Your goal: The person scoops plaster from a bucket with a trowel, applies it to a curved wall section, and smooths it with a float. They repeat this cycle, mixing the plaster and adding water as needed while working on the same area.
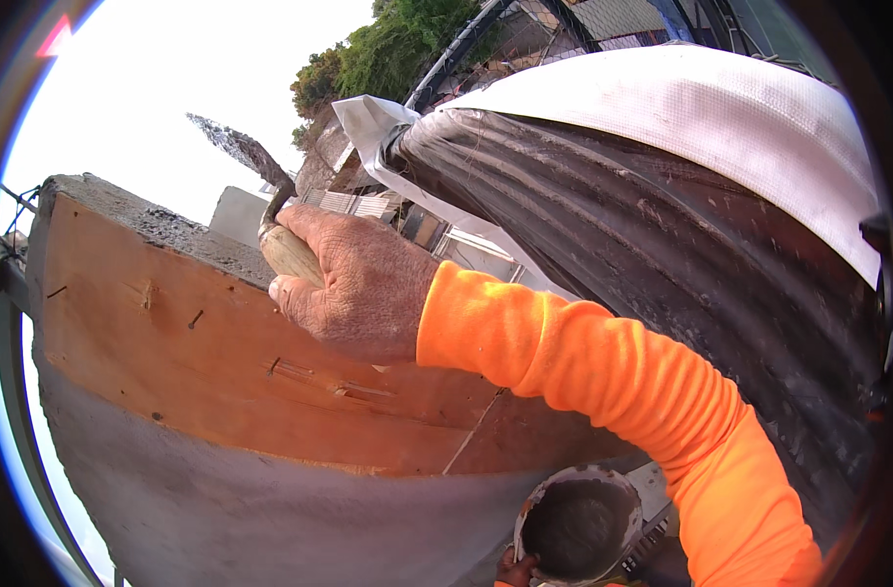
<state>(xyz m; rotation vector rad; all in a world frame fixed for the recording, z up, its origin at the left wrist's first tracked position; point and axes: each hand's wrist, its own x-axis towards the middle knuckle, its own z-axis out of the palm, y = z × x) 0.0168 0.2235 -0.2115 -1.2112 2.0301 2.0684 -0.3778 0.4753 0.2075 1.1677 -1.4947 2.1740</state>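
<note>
Protruding nails (196,320) on the flat orange board (123,279) could be scratching the right hand (358,284); loose crust could be falling off the trowel (255,157). Right fingers are gripping its smooth wooden handle, far left, beside the wall's (158,215) rough grey top. The left hand (515,567) is apparently gripping the round bucket's (578,474) rim, near right.

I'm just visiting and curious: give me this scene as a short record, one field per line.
Right hand: closed around the handle of a trowel
Left hand: low in view, gripping the rim of a bucket
Trowel: pale handle, grey-coated blade pointing up and left
Bucket: round, dark grey inside
Board: orange-brown, nails sticking out
Concrete: smooth and grey below the board
Sheeting: white above dark, at right
Background: green trees
</note>
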